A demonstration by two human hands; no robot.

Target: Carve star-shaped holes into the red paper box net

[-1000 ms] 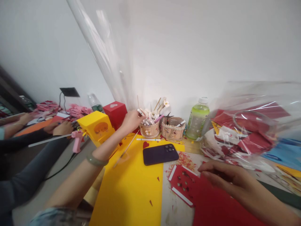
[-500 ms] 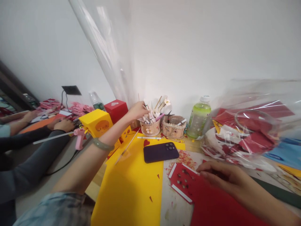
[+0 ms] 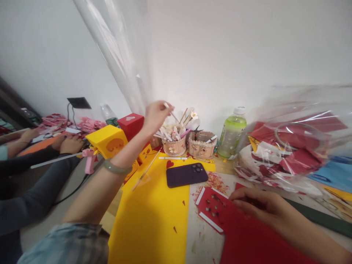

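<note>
Above the left round pen basket (image 3: 174,148), my left hand (image 3: 157,114) pinches a thin stick with a pale end (image 3: 175,117); its exact kind is hard to make out. The basket is crowded with pens, sticks and a white flower. My right hand (image 3: 255,205) has bent fingers pressed together at the edge of a red card (image 3: 247,234). The card's far end has white strips along its edges and several small dark bits (image 3: 214,205) lying on it. A dark purple phone (image 3: 187,175) lies on a yellow sheet (image 3: 151,216) between my hands.
A second basket (image 3: 202,146) and a green-labelled bottle (image 3: 232,134) stand by the wall. Clear plastic over red and white scraps (image 3: 297,157) covers the right side. Yellow box (image 3: 106,139), red box (image 3: 130,126) and pink glue gun (image 3: 88,161) are left, near co-workers' hands (image 3: 70,145).
My left hand has risen from the basket, lifting out a thin stick. My right hand stays at the red card. The whole view has shifted slightly.
</note>
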